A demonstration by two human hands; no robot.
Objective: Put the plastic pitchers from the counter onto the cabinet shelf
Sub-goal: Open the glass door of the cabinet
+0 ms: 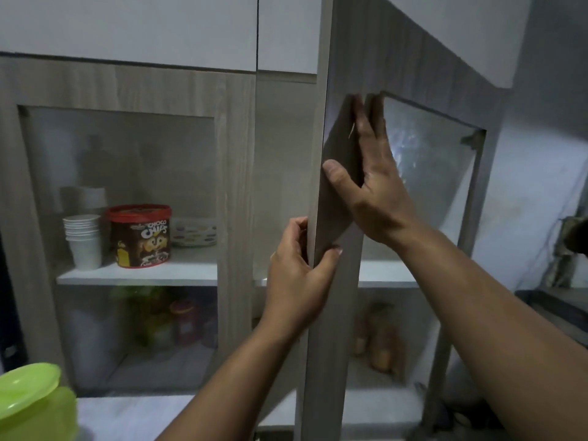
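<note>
A lime-green plastic pitcher [35, 405] with its lid on stands on the counter at the bottom left. The right cabinet door [337, 313], wood-framed with a glass pane, stands partly open, edge-on to me. My left hand [299, 278] grips the door's leading edge at mid height, thumb on the front, fingers behind. My right hand [372, 183] lies against the door frame higher up, fingers stretched upward along it, thumb hooked over the edge. The white cabinet shelf [385, 275] shows behind the door.
Behind the closed left glass door [121, 249] sit stacked white cups [83, 240], a red-lidded Choco Chips tub [140, 235] and a patterned container; jars and bottles stand on the lower shelf. White marbled counter [133, 415] runs below. A wall lies at right.
</note>
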